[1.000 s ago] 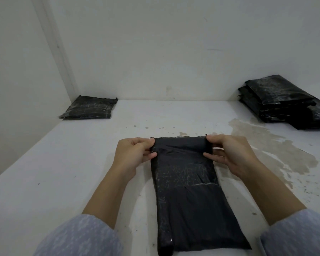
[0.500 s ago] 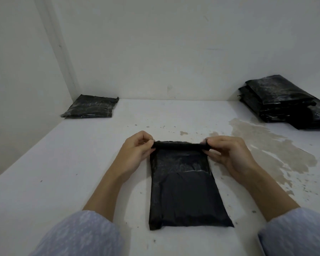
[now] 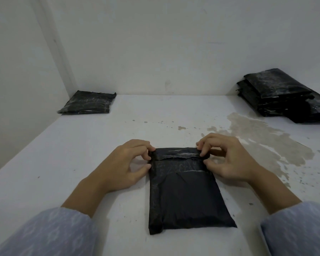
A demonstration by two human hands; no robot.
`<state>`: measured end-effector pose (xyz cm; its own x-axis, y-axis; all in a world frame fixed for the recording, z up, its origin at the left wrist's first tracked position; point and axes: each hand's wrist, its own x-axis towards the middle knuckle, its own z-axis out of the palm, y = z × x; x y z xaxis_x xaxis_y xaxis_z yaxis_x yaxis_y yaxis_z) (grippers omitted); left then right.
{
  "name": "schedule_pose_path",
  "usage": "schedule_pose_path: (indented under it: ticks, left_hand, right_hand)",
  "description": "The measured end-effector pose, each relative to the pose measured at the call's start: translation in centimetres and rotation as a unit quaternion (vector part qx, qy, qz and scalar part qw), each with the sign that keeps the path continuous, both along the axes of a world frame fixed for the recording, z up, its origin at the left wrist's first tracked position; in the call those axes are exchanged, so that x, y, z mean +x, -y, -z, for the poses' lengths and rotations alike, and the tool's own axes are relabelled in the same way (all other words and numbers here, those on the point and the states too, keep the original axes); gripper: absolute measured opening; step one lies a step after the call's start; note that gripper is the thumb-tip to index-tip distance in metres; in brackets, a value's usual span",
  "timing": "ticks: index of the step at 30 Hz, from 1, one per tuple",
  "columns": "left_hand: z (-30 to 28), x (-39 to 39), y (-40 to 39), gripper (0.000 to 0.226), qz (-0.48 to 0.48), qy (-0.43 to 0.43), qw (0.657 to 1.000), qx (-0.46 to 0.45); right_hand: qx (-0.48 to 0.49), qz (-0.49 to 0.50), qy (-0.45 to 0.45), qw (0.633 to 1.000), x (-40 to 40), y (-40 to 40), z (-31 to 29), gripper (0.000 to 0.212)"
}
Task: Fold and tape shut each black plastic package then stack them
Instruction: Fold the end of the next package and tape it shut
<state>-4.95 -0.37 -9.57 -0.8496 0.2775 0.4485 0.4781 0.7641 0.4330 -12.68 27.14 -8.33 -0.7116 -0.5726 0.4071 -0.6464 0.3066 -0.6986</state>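
A black plastic package (image 3: 185,196) lies flat on the white table (image 3: 81,154) in front of me, its far end turned over into a narrow flap. My left hand (image 3: 126,163) pinches the flap's left corner between thumb and fingertips. At the flap's right corner my right hand (image 3: 227,157) pinches the fold the same way. A pile of several black packages (image 3: 284,97) sits at the far right against the wall. A single black package (image 3: 89,102) lies in the far left corner.
White walls close off the table at the back and on the left. A brownish stain (image 3: 262,137) spreads over the table's right side. The table's left edge drops away near the wall.
The package's far end has been rolled over toward me into a narrow flap, so the package looks shorter. Both hands stayed on the flap's corners and shifted slightly nearer.
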Motion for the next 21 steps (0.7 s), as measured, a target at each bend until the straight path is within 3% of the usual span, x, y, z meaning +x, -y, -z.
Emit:
schedule_pose_path:
  ticks: [5, 8, 15, 21]
  left_hand:
    - [-0.7, 0.1, -2.2, 0.03, -0.069, -0.049, 0.995, -0.06]
    - [-0.5, 0.1, -2.7, 0.034, -0.066, -0.069, 0.992, -0.079]
    - [-0.3, 0.4, -3.8, 0.039, -0.052, -0.044, 0.996, -0.061]
    - [-0.2, 0.6, -4.3, 0.038, -0.068, -0.056, 0.994, -0.066]
  right_hand:
    - [0.118, 0.014, -0.123, 0.985, 0.4, -0.1, -0.7, 0.033]
    - [0.163, 0.016, -0.174, 0.971, 0.6, -0.4, -0.9, 0.036]
    - [0.204, 0.019, -0.257, 0.944, 1.4, -0.3, 0.2, 0.04]
    - [0.186, 0.008, -0.271, 0.944, 1.0, -1.4, 1.5, 0.043]
